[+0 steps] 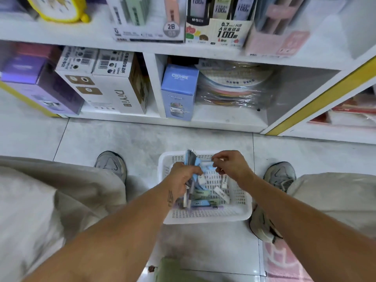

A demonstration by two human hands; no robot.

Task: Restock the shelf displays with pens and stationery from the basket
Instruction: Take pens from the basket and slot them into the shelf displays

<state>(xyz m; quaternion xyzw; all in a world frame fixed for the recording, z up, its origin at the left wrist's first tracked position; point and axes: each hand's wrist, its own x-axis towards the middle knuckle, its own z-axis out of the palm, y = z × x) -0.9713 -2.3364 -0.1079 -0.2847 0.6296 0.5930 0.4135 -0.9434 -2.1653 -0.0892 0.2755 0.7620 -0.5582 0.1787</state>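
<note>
White basket (240,208) holds packets; left hand (181,178) grips a bundle (192,159), right hand (234,165) fingers pinch one.

perforated white plastic basket (240,202)

A pale grey tiled floor (142,143) carries a white slatted basket (240,202) at centre, with a grey sneaker (112,163) at its 9 o'clock and another sneaker (281,176) at 3 o'clock. At 12 o'clock stands a white shelf unit (150,84). Its lowest shelf holds a purple box (40,86), two white boxes (114,92), a blue box (179,92) and a wrapped stack of coloured discs (234,88). The shelf above bears a yellow clock (59,9) and upright cartons of pencil leads (217,27). A pink mat (284,261) lies at 5 o'clock.
</note>
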